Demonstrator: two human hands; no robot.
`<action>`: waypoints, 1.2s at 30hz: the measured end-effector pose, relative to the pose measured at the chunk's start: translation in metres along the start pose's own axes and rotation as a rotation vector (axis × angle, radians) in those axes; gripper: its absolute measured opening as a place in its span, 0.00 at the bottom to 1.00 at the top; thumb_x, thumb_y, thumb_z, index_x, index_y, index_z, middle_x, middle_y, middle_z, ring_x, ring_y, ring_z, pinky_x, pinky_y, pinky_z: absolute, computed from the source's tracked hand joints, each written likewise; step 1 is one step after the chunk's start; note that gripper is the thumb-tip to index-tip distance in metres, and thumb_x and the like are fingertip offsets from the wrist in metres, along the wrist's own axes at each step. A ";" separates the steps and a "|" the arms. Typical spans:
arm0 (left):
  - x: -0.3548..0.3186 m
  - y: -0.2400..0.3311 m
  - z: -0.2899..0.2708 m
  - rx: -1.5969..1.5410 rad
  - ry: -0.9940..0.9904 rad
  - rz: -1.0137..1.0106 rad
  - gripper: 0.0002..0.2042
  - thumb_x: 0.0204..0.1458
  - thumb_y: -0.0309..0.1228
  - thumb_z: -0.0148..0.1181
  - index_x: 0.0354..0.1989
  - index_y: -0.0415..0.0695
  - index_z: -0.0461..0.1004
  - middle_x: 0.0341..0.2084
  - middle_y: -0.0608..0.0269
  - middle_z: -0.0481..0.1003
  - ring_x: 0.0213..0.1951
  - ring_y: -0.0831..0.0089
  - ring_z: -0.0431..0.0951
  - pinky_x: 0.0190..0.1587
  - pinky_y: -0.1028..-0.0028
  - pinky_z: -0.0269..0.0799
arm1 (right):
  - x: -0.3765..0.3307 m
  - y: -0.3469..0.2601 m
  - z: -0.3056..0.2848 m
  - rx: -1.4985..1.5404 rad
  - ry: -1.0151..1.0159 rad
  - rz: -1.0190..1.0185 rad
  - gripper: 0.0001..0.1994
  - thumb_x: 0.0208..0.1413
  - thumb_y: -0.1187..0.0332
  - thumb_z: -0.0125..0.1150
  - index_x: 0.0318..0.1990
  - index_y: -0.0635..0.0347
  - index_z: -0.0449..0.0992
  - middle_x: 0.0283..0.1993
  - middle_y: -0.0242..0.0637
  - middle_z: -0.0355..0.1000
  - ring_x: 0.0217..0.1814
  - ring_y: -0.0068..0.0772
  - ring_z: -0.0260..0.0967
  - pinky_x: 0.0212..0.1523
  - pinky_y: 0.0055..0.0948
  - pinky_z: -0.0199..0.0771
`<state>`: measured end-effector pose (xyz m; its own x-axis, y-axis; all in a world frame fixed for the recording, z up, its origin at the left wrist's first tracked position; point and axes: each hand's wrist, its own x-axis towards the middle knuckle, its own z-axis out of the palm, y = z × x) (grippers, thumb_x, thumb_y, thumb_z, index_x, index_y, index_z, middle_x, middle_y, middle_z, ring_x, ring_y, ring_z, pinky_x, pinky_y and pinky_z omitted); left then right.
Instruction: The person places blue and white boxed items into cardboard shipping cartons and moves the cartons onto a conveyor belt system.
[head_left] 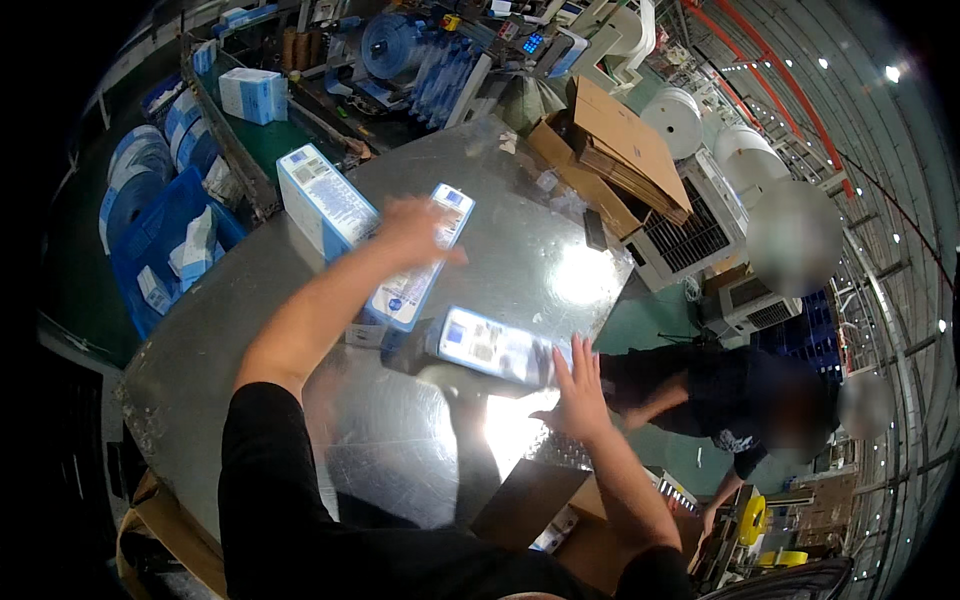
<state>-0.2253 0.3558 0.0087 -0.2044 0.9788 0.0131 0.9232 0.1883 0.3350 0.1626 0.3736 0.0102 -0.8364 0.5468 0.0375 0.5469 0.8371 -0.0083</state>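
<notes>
My left hand (415, 228) reaches across a shiny metal table (400, 440) and rests on a long white and blue box (412, 275) lying flat. A taller white and blue box (325, 200) stands just left of it. My right hand (575, 385), fingers spread, touches the right end of a third white and blue box (490, 345) lying near the table's right edge.
Flattened cardboard boxes (620, 145) lean at the table's far corner. A blue crate (165, 240) with packs sits left, blue film rolls (395, 45) behind. Another person (730, 395) bends down right of the table. An open carton (590, 530) stands below my right arm.
</notes>
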 end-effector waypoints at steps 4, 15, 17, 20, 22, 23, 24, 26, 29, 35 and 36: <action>-0.008 -0.075 0.009 0.018 0.163 -0.571 0.30 0.51 0.62 0.50 0.58 0.60 0.71 0.68 0.59 0.51 0.70 0.51 0.39 0.58 0.33 0.51 | 0.069 0.022 0.038 0.249 -0.674 0.010 0.64 0.28 0.42 0.76 0.72 0.46 0.39 0.72 0.55 0.44 0.74 0.50 0.44 0.69 0.52 0.45; -0.076 0.017 0.066 -0.095 -0.017 0.003 0.20 0.49 0.56 0.57 0.35 0.55 0.83 0.69 0.62 0.51 0.71 0.55 0.37 0.58 0.36 0.50 | 0.070 0.001 0.092 1.430 -0.112 0.808 0.33 0.59 0.54 0.59 0.64 0.63 0.55 0.56 0.42 0.67 0.53 0.36 0.69 0.53 0.31 0.69; -0.102 0.029 0.070 -0.151 -0.049 0.076 0.18 0.48 0.54 0.59 0.33 0.55 0.83 0.68 0.61 0.52 0.71 0.56 0.38 0.58 0.36 0.50 | 0.057 -0.016 0.113 1.428 -0.020 0.605 0.36 0.58 0.59 0.61 0.67 0.60 0.47 0.58 0.45 0.64 0.55 0.37 0.66 0.55 0.32 0.68; -0.169 0.045 0.080 -0.211 -0.119 0.174 0.14 0.46 0.49 0.63 0.29 0.53 0.83 0.68 0.60 0.52 0.71 0.56 0.40 0.59 0.37 0.50 | -0.008 -0.041 0.096 1.498 -0.170 0.501 0.41 0.56 0.66 0.64 0.69 0.56 0.41 0.57 0.44 0.65 0.54 0.34 0.66 0.52 0.33 0.70; -0.237 0.058 0.073 -0.195 -0.224 0.203 0.13 0.46 0.48 0.64 0.32 0.53 0.82 0.68 0.59 0.52 0.71 0.55 0.42 0.60 0.40 0.52 | -0.075 -0.047 0.118 1.440 -0.287 0.402 0.44 0.55 0.66 0.65 0.70 0.54 0.38 0.58 0.45 0.64 0.57 0.35 0.64 0.55 0.35 0.68; -0.273 0.059 0.070 -0.297 -0.169 0.219 0.14 0.47 0.47 0.64 0.37 0.54 0.81 0.67 0.56 0.52 0.70 0.56 0.45 0.60 0.45 0.55 | -0.093 -0.066 0.098 1.550 -0.320 0.425 0.45 0.54 0.66 0.65 0.71 0.54 0.37 0.58 0.45 0.64 0.58 0.35 0.63 0.57 0.35 0.66; -0.309 0.057 0.073 -0.405 -0.107 0.223 0.16 0.47 0.46 0.64 0.42 0.54 0.79 0.67 0.54 0.51 0.69 0.56 0.47 0.60 0.50 0.57 | -0.108 -0.087 0.070 1.652 -0.365 0.447 0.46 0.54 0.66 0.66 0.71 0.53 0.37 0.58 0.44 0.64 0.60 0.36 0.63 0.58 0.36 0.65; -0.350 0.055 0.079 -0.532 0.083 -0.220 0.24 0.45 0.47 0.66 0.51 0.52 0.73 0.62 0.50 0.58 0.64 0.55 0.58 0.59 0.55 0.61 | -0.129 -0.093 0.070 1.754 -0.635 0.479 0.45 0.54 0.61 0.65 0.70 0.57 0.39 0.60 0.44 0.64 0.60 0.39 0.64 0.61 0.38 0.64; -0.384 0.051 0.081 -1.082 -0.290 -0.802 0.33 0.44 0.45 0.67 0.59 0.47 0.65 0.55 0.48 0.66 0.55 0.56 0.69 0.57 0.59 0.66 | -0.128 -0.097 0.087 1.760 -1.059 0.511 0.45 0.50 0.54 0.66 0.68 0.62 0.44 0.59 0.50 0.64 0.61 0.46 0.64 0.61 0.45 0.66; -0.428 0.040 0.120 -1.468 -0.352 -0.610 0.37 0.42 0.42 0.68 0.61 0.40 0.62 0.51 0.51 0.71 0.52 0.58 0.72 0.54 0.58 0.68 | -0.143 -0.110 0.065 1.798 -0.822 0.290 0.46 0.43 0.64 0.72 0.67 0.62 0.47 0.57 0.48 0.65 0.61 0.47 0.63 0.61 0.49 0.65; -0.427 0.060 0.100 -1.462 -0.267 -0.479 0.38 0.41 0.43 0.68 0.61 0.39 0.63 0.54 0.51 0.70 0.55 0.57 0.70 0.56 0.56 0.66 | -0.147 -0.104 0.052 1.772 -0.746 0.235 0.46 0.42 0.66 0.72 0.66 0.62 0.48 0.57 0.48 0.65 0.61 0.46 0.63 0.61 0.48 0.65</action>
<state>-0.0504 -0.0425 -0.0716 -0.1678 0.8679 -0.4676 -0.3479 0.3917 0.8518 0.2267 0.2068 -0.0466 -0.8694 0.1266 -0.4777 0.3810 -0.4439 -0.8110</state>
